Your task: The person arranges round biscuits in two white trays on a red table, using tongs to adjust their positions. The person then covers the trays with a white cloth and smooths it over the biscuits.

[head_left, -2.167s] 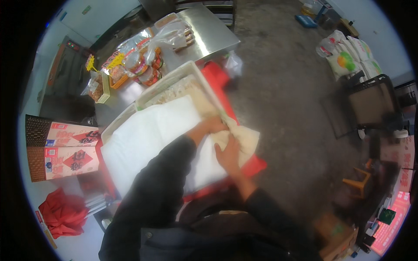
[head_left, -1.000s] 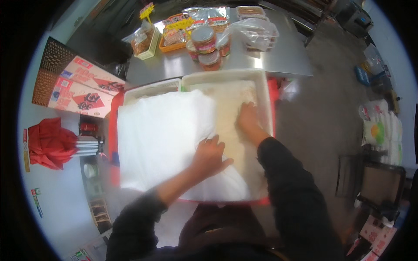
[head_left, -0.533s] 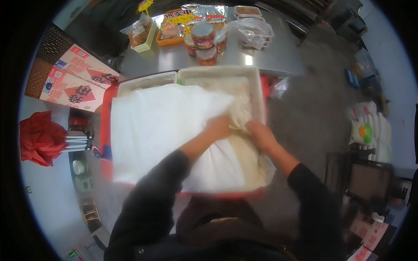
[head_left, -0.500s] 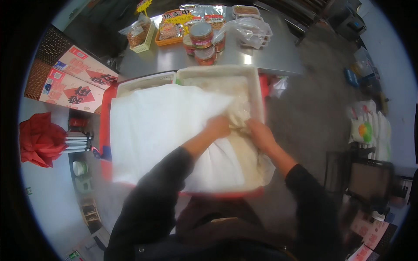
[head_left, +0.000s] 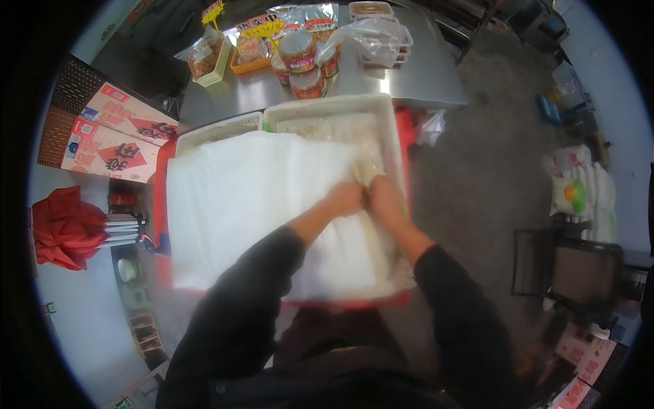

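Observation:
My left hand (head_left: 345, 198) and my right hand (head_left: 387, 199) are close together over the right side of a white plastic tub (head_left: 393, 126). Both are closed on a bunched piece of translucent, yellowish plastic film (head_left: 368, 172), which sticks up in a twist between them. Motion blurs the fingertips. A large white cloth (head_left: 238, 204) covers a second tub on the left and laps over part of this one, its right edge beneath my left wrist. Pale contents (head_left: 327, 125) show under film at the tub's far end, but I cannot make out what they are.
A red support (head_left: 161, 191) shows around the tubs. Beyond them, a metal table (head_left: 429, 75) carries jars (head_left: 298, 53), small baskets (head_left: 218, 67) and plastic boxes (head_left: 388, 58). Pink cartons (head_left: 119, 146) and a red fabric bundle (head_left: 68, 228) stand left; a black-framed chair (head_left: 579, 273) is right.
My right hand has moved left, up against my left hand, gathering the film more tightly between them. The white cloth lies flatter at its far right corner. The view has shifted slightly.

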`<state>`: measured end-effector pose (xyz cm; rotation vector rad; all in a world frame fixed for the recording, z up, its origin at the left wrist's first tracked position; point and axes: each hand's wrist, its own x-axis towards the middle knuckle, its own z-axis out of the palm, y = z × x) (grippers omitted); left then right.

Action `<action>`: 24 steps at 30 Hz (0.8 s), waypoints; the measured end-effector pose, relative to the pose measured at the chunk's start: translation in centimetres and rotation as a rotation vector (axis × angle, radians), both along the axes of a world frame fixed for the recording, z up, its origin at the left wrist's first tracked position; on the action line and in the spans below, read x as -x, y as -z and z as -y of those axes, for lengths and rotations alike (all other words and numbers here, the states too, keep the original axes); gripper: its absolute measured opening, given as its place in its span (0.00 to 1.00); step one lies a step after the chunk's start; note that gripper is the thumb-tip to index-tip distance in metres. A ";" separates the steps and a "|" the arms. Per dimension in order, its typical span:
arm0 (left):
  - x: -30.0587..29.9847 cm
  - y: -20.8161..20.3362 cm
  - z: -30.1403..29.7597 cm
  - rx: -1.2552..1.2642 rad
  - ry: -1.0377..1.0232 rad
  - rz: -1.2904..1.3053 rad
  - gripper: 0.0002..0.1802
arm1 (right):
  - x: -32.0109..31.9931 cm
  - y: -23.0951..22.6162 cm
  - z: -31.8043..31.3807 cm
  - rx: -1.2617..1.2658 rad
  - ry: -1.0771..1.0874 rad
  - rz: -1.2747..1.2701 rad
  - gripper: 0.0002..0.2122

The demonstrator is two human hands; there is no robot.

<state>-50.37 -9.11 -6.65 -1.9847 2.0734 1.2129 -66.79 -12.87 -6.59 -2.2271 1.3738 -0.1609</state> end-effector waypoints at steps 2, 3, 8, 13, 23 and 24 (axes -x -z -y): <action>-0.2 -0.4 -1.2 0.020 -0.055 -0.017 0.19 | 1.5 -1.3 -0.4 0.018 0.138 0.211 0.14; -0.5 -1.0 -1.8 0.044 -0.097 -0.024 0.19 | 2.6 -2.2 -0.5 0.031 0.204 0.321 0.11; -0.1 -3.3 -3.6 0.612 -0.245 -0.206 0.23 | 8.9 -6.3 -1.5 -0.441 0.575 0.832 0.08; -0.4 -2.1 -2.6 0.565 -0.036 -0.051 0.29 | 9.0 -6.7 -2.0 -0.744 0.657 1.105 0.06; -4.4 -0.3 0.4 -0.165 0.101 -0.173 0.23 | 4.6 -9.7 -2.6 0.583 -0.185 0.290 0.20; -3.4 -0.8 1.1 -0.190 0.131 -0.130 0.24 | 4.6 -9.9 -2.4 0.648 -0.381 0.260 0.22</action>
